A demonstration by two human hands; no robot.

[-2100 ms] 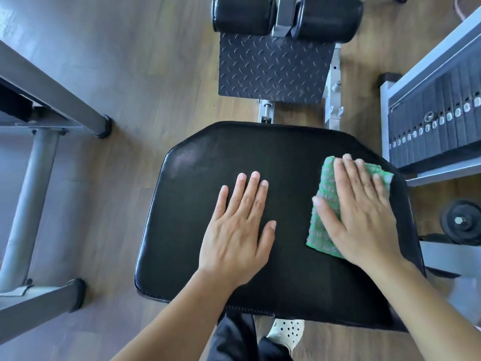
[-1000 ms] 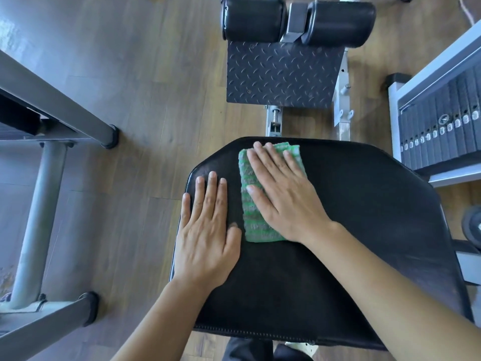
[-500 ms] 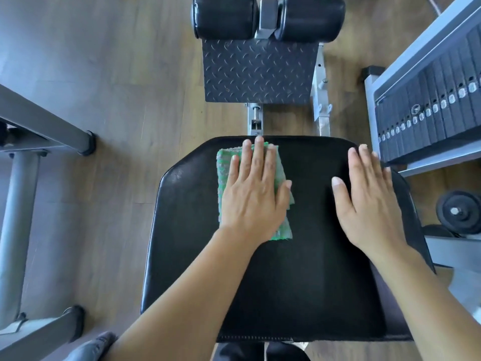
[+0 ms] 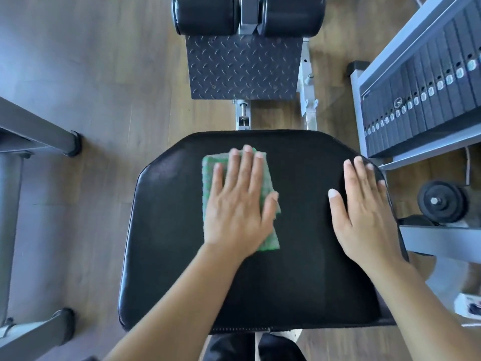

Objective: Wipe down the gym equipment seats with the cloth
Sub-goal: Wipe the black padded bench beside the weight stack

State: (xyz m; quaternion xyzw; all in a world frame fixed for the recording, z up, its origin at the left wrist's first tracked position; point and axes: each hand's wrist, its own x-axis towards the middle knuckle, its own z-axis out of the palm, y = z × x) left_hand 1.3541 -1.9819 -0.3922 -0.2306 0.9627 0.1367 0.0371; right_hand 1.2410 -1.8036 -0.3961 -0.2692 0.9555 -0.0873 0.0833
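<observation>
Green cloth [image 4: 208, 185] lay on the seat [image 4: 299, 287], left of centre, far half. My left hand [image 4: 238, 207] pressed it flat, open-palmed, to wipe; right hand [image 4: 364, 217] lay flat, empty, at the right edge, likely bracing.

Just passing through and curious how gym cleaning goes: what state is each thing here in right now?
seat, bearing both hands.
cloth, flat on the seat, mostly under the left hand.
left hand, fingers straight, pressing on the cloth.
right hand, fingers straight, flat on bare seat near its right edge.
roller pads, side by side, untouched.
weight stack, plates racked, untouched.
</observation>
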